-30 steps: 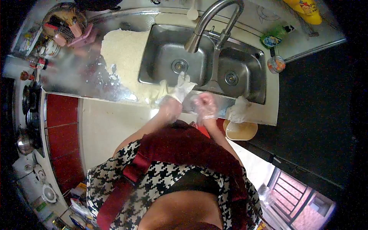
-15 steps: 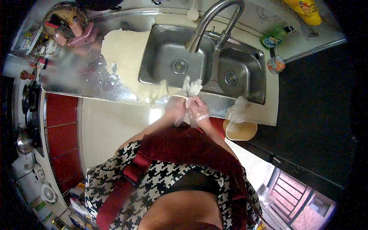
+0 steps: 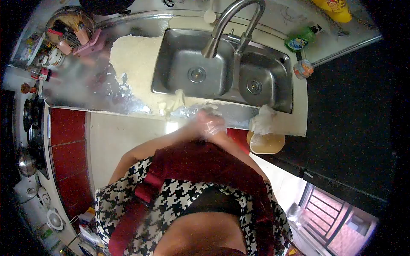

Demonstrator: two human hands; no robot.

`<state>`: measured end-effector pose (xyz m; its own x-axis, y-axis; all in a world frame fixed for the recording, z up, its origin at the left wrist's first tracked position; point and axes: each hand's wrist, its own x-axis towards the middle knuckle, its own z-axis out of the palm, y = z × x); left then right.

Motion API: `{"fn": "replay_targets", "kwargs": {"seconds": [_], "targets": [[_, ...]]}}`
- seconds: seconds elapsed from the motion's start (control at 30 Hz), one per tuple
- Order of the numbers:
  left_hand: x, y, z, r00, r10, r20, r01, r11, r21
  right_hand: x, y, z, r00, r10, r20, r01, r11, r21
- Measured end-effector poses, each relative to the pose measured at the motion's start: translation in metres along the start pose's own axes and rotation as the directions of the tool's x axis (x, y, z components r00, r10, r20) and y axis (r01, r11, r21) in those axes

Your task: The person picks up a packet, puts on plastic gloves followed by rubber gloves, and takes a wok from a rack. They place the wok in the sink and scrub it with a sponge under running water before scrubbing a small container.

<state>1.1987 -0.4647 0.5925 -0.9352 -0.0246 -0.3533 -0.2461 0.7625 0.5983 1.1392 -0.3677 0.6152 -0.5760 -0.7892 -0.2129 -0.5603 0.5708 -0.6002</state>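
Note:
Both my hands meet over the front edge of the counter, below the large sink bowl. My right hand (image 3: 216,126) wears a thin clear plastic glove and its fingers are curled in; what they close on does not show. Against it presses my left hand (image 3: 201,121), smeared by motion, its fingers not distinct. Just beyond my hands a crumpled whitish thing (image 3: 212,109) shows, blurred. On the counter to the left lie a limp cream-coloured cloth-like piece (image 3: 178,100) and some crumpled clear plastic (image 3: 183,112).
A double steel sink (image 3: 192,55) has a curved tap (image 3: 220,25) over it. A crumpled white bag or cloth (image 3: 262,120) lies at the counter edge above a beige basket (image 3: 267,144). Right stand a green bottle (image 3: 300,41) and a jar (image 3: 303,69); left, a pink holder (image 3: 89,45).
My hands have drawn closer together and now overlap. The white crumpled thing that stuck up between them is lower and blurred. My left elbow has swung outward, to the left.

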Motion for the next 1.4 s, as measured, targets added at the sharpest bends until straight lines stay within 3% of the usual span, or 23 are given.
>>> {"fn": "replay_targets", "kwargs": {"seconds": [0.1,0.2,0.27,0.3,0.33,0.37,0.4,0.5,0.57,0.6,0.63,0.73,0.8,0.83,0.87,0.9,0.93,1.03,1.07,1.1,1.23,1.3,1.4], "targets": [[0.007,0.018,-0.025,0.997,-0.032,0.064,0.027,0.997,0.074,0.0,0.0,-0.003,0.996,-0.086,0.031,0.082,0.989,0.119],[0.009,0.038,-0.052,0.99,-0.021,0.138,-0.005,0.983,0.186,-0.016,-0.021,-0.047,0.928,-0.324,-0.183,0.299,0.942,-0.153],[0.006,0.052,-0.079,0.96,-0.024,0.279,-0.075,0.938,0.339,-0.025,-0.01,-0.03,0.535,-0.561,-0.631,0.536,0.803,-0.26],[0.004,0.06,-0.096,0.926,-0.062,0.372,-0.101,0.91,0.403,-0.024,-0.005,-0.025,0.533,-0.564,-0.631,0.537,0.802,-0.263],[-0.003,0.011,-0.064,0.99,0.049,-0.13,-0.098,0.911,-0.402,-0.022,0.0,-0.019,0.685,-0.258,-0.681,0.41,0.909,0.068],[-0.001,0.008,-0.058,0.991,0.041,-0.13,-0.091,0.909,-0.407,-0.023,0.005,-0.011,0.79,0.069,-0.609,0.228,0.889,0.398],[0.003,0.009,-0.054,0.962,0.104,-0.251,-0.201,0.894,-0.401,-0.017,0.016,-0.008,0.849,0.121,-0.514,0.255,0.76,0.598],[0.004,0.011,-0.042,0.875,0.231,-0.425,-0.38,0.872,-0.309,-0.018,0.003,-0.023,0.867,0.037,-0.497,0.296,0.764,0.574],[-0.002,0.031,-0.048,0.906,0.163,-0.391,-0.409,0.58,-0.704,-0.017,0.001,-0.027,0.863,0.002,-0.506,0.237,0.882,0.408],[-0.009,0.04,-0.057,0.913,0.134,-0.384,-0.318,0.825,-0.468,-0.017,0.001,-0.026,0.856,-0.02,-0.517,0.235,0.905,0.354],[-0.008,0.041,-0.055,0.914,0.135,-0.383,-0.317,0.825,-0.467,-0.016,0.0,-0.026,0.849,-0.042,-0.527,0.231,0.926,0.298],[-0.001,0.045,-0.045,0.96,-0.163,-0.227,-0.151,0.379,-0.913,-0.013,-0.005,-0.03,0.855,-0.046,-0.517,0.118,0.987,0.109],[0.006,0.042,-0.041,0.96,-0.277,-0.035,-0.047,-0.036,-0.998,-0.012,-0.007,-0.026,0.835,-0.002,-0.551,0.149,0.963,0.223],[0.011,0.029,-0.034,0.96,-0.276,-0.039,-0.051,-0.036,-0.998,-0.011,-0.005,-0.024,0.816,0.046,-0.576,0.182,0.926,0.332],[0.017,0.005,-0.022,0.945,-0.275,-0.177,-0.05,0.412,-0.91,-0.009,-0.001,-0.019,0.817,0.045,-0.575,0.183,0.926,0.331],[0.021,-0.014,-0.013,0.93,-0.213,-0.299,-0.026,0.774,-0.632,-0.007,0.005,-0.012,0.886,0.093,-0.455,0.209,0.795,0.569],[0.027,-0.026,-0.009,0.929,-0.212,-0.303,-0.028,0.776,-0.63,-0.004,0.008,-0.009,0.941,0.101,-0.323,0.198,0.61,0.767],[0.029,-0.019,-0.019,0.907,0.021,-0.42,-0.239,0.849,-0.472,-0.01,-0.004,-0.018,0.979,0.139,-0.149,0.028,0.632,0.775],[0.021,0.022,-0.046,0.939,-0.087,-0.332,-0.279,0.367,-0.887,-0.015,-0.011,-0.023,0.979,0.138,-0.149,0.029,0.631,0.775],[0.019,0.046,-0.06,0.973,-0.118,-0.197,-0.222,-0.267,-0.938,-0.021,-0.019,-0.028,0.989,0.094,-0.115,0.025,0.657,0.753],[0.062,0.012,-0.055,0.963,-0.099,-0.251,-0.268,-0.229,-0.936,-0.014,-0.02,-0.01,0.988,-0.047,-0.149,0.119,0.843,0.524],[0.049,0.022,-0.067,0.968,-0.142,-0.205,-0.239,-0.296,-0.925,-0.007,-0.009,0.011,0.955,-0.168,-0.243,0.283,0.753,0.593],[0.045,0.018,-0.073,0.973,-0.151,-0.174,-0.219,-0.374,-0.901,-0.012,-0.02,-0.002,0.971,-0.237,0.026,0.216,0.92,0.328]]}}
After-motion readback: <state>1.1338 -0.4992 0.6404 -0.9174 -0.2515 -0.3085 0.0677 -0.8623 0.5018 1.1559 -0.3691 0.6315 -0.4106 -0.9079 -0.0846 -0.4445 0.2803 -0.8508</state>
